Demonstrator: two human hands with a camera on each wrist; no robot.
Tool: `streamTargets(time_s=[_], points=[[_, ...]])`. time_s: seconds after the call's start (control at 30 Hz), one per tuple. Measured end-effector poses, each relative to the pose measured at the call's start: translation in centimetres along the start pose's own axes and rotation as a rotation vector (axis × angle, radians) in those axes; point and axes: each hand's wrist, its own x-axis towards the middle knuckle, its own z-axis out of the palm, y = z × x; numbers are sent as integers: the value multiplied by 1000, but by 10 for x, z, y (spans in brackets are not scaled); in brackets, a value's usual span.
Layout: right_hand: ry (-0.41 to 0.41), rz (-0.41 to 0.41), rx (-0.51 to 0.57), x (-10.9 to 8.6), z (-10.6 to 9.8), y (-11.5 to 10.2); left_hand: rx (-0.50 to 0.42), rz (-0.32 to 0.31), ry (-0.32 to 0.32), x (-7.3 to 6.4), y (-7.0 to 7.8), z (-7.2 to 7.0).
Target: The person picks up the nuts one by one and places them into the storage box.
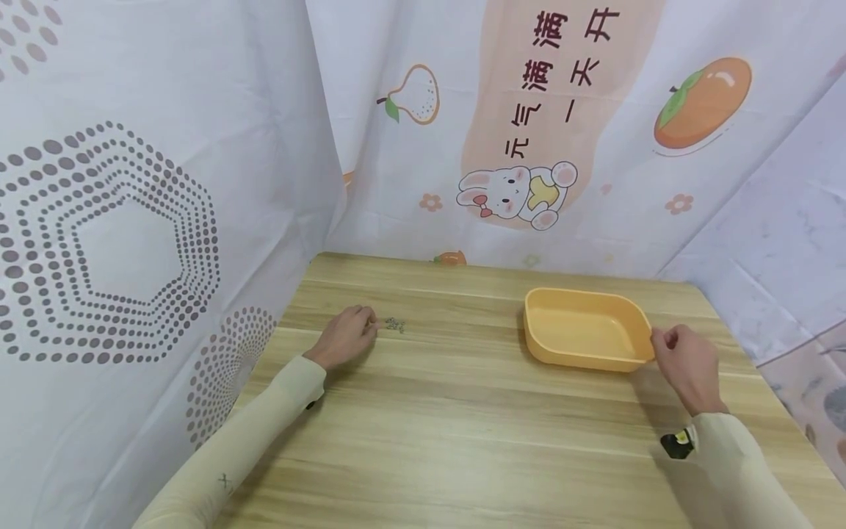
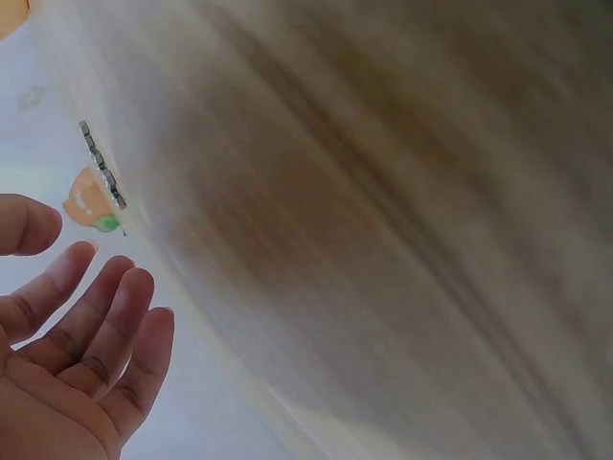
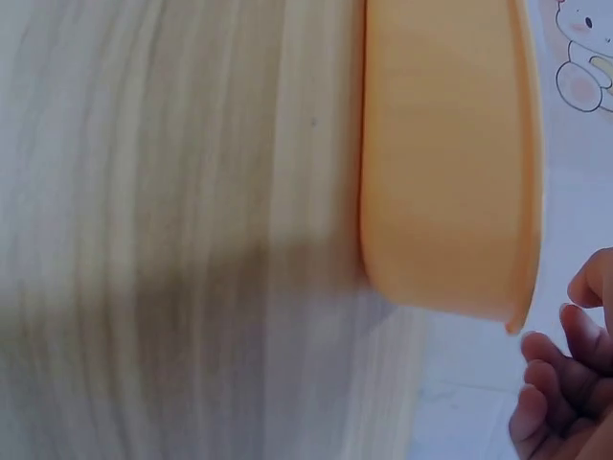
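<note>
A small cluster of silvery metal pieces (image 1: 395,324), like nuts, lies on the wooden table at the left; seen side-on in the left wrist view, the pieces (image 2: 102,165) form a low row. My left hand (image 1: 346,336) is just left of them, fingertips close by. In its wrist view, the fingers of that hand (image 2: 91,350) are loosely bent, thumb apart, nothing between them. At the right stands a yellow-orange plastic basin (image 1: 584,363). My right hand (image 1: 689,366) is at the basin's right end; its loosely curled fingers (image 3: 548,385) are right by the rim and hold nothing.
The wood-grain table (image 1: 449,426) is bounded by a printed white curtain (image 1: 410,176) behind, a dotted cloth (image 1: 132,242) at the left and a marbled cloth (image 1: 773,242) at the right. A dark wrist device (image 1: 678,444) shows beside the right sleeve.
</note>
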Motion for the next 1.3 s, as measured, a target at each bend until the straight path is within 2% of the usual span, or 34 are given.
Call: streamTargets(time_s=[0.17,0.5,0.8,0.93,1.13,1.3], points=[[-75,24,1,-1,6,6,-8,-37,-19,2,-2,1],[-107,71,-10,1,4,12,-44,-52,-83,8,-2,-2],[-126,4,-16,-6,8,16,-118,-58,-157,21,0,0],[-143,2,-7,-8,9,14,-97,-53,-193,26,4,3],[-172,11,-6,-7,9,15,-23,-38,-203,32,9,6],[-154,1,-4,-6,10,17,2,-23,-225,36,14,3]])
